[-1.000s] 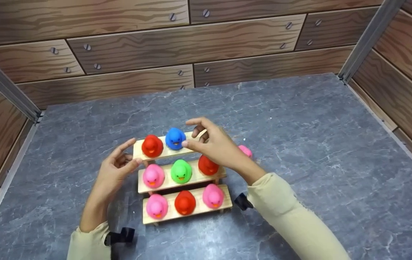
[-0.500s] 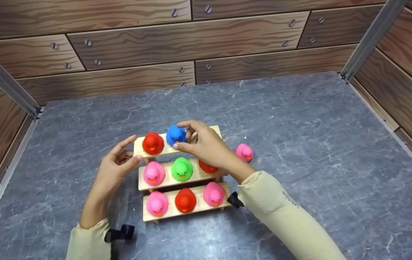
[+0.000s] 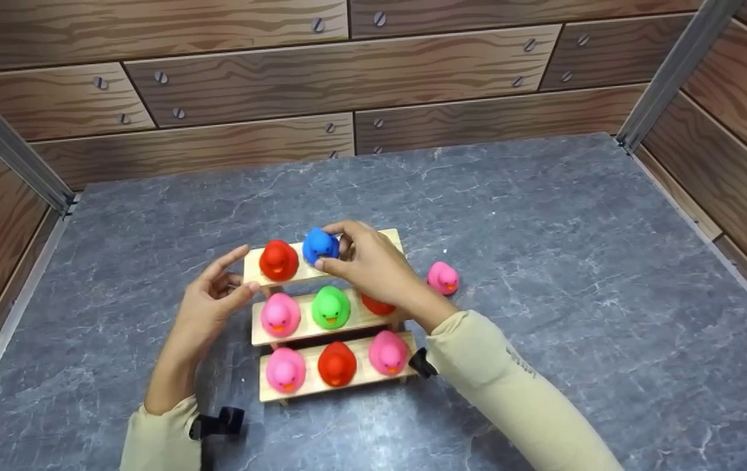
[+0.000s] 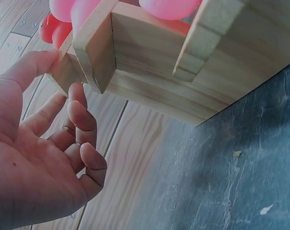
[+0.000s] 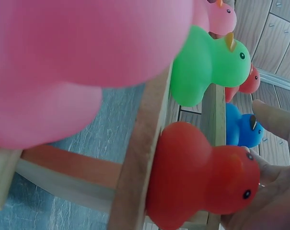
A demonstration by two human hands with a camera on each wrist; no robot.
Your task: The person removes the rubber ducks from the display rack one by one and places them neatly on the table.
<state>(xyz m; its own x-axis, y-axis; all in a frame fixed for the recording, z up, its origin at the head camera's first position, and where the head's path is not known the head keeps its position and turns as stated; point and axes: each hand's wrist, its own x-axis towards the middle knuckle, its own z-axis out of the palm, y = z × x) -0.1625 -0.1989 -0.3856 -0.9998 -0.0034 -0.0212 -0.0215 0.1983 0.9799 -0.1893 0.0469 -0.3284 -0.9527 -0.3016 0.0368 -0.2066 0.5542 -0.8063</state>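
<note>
A three-tier wooden stand (image 3: 308, 275) holds rubber ducks in rows. My right hand (image 3: 377, 265) pinches the blue rubber duck (image 3: 320, 244) on the top tier, thumb in front and index finger behind. Left of it sits a red duck (image 3: 278, 260). The right part of that tier is mostly hidden behind my hand. With thumb and index finger, my left hand (image 4: 49, 158) grips the left end of the top tier; its other fingers curl loosely below. On the middle tier are a pink duck (image 3: 280, 315), a green duck (image 3: 330, 307) and a partly covered red duck (image 5: 197, 177).
The bottom tier carries a pink duck (image 3: 286, 370), a red duck (image 3: 337, 364) and another pink duck (image 3: 387, 353). One more pink duck (image 3: 443, 279) stands on the grey marbled table (image 3: 576, 261), right of the stand. Wood-patterned panels (image 3: 236, 85) enclose the back and sides.
My right hand has moved left onto the blue duck and taken hold of it, uncovering the pink duck on the table. My left hand has kept its place at the stand.
</note>
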